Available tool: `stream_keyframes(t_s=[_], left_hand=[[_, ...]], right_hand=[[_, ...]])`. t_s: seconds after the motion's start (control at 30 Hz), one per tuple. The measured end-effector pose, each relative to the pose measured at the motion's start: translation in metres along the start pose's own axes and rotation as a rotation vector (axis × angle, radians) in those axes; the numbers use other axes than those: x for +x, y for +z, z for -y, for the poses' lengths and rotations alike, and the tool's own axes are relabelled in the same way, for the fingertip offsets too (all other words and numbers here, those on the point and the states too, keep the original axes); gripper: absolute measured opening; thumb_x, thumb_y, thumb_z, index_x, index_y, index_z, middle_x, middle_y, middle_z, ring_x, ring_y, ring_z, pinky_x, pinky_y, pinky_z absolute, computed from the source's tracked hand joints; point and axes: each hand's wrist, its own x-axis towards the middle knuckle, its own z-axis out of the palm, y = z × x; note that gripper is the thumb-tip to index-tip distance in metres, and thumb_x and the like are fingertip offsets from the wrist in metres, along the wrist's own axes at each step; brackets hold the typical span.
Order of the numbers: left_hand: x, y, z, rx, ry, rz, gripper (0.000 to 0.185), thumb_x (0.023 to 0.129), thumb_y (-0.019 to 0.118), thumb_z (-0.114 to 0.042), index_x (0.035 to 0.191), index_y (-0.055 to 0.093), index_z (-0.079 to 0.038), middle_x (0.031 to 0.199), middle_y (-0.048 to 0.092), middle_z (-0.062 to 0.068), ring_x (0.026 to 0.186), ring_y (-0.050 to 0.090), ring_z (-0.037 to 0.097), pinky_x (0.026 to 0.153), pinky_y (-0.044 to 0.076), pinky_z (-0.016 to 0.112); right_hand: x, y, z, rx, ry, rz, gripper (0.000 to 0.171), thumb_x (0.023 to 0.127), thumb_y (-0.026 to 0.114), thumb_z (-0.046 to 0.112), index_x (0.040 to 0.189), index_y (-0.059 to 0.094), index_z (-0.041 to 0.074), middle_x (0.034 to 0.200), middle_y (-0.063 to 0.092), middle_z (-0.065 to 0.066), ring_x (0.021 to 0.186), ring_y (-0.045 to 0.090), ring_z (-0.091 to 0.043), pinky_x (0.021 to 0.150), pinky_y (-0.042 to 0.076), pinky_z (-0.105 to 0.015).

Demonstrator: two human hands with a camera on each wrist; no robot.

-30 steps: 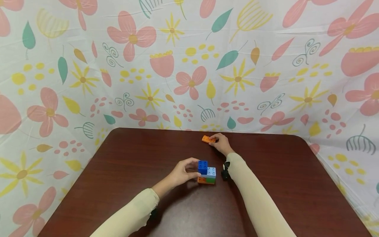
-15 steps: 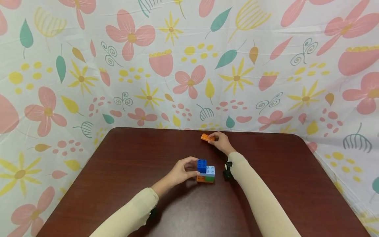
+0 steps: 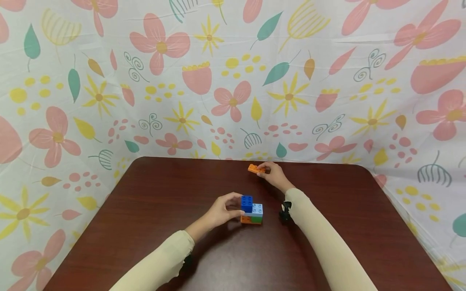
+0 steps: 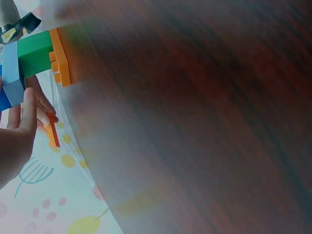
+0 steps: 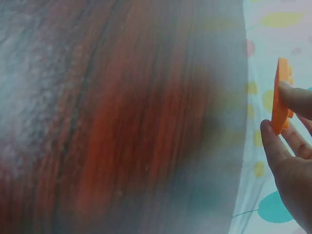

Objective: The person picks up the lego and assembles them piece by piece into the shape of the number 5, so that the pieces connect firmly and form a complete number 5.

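Right hand [image 3: 274, 174] pinching a flat orange plate [image 3: 256, 169] at upper centre, left hand [image 3: 221, 211] gripping the block stack [image 3: 251, 209]; next, plate likely carried down onto the studs

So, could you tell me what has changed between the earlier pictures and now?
Very little. The right hand still pinches the flat orange brick at the far edge of the table; in the right wrist view the brick seems raised off the wood. The left hand keeps its hold on the block stack, which stays in place. Only the camera shifted slightly.
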Motion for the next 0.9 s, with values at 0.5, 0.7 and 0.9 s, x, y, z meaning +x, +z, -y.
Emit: stream_keyframes(t_s=[0.5,0.7,0.9], left_hand=[[0.003,0.001,0.011,-0.008,0.018,-0.014,0.040,0.082,0.072,0.004,0.120,0.058,0.001,0.112,0.063,0.019,0.106,0.061,0.031,0.079,0.055,0.029],[0.002,0.001,0.009,-0.012,0.002,-0.006,0.040,0.083,0.072,0.004,0.120,0.058,0.000,0.113,0.062,0.018,0.107,0.061,0.031,0.080,0.055,0.030],[0.001,0.001,0.007,-0.028,-0.007,0.005,0.040,0.084,0.071,0.004,0.121,0.057,0.002,0.115,0.062,0.021,0.107,0.060,0.032,0.080,0.055,0.029]], right_hand=[[-0.022,-0.013,0.015,-0.003,-0.122,0.022,0.019,0.092,0.066,0.015,0.108,0.061,0.007,0.110,0.064,-0.014,0.099,0.059,-0.029,0.091,0.049,-0.048],[-0.030,-0.017,0.016,-0.011,-0.173,-0.011,0.019,0.090,0.069,0.016,0.106,0.061,0.007,0.109,0.064,-0.012,0.099,0.059,-0.029,0.091,0.048,-0.049],[-0.036,-0.019,0.017,0.042,-0.140,-0.040,0.019,0.088,0.071,0.014,0.102,0.060,0.008,0.107,0.063,-0.011,0.094,0.058,-0.026,0.090,0.050,-0.046]])
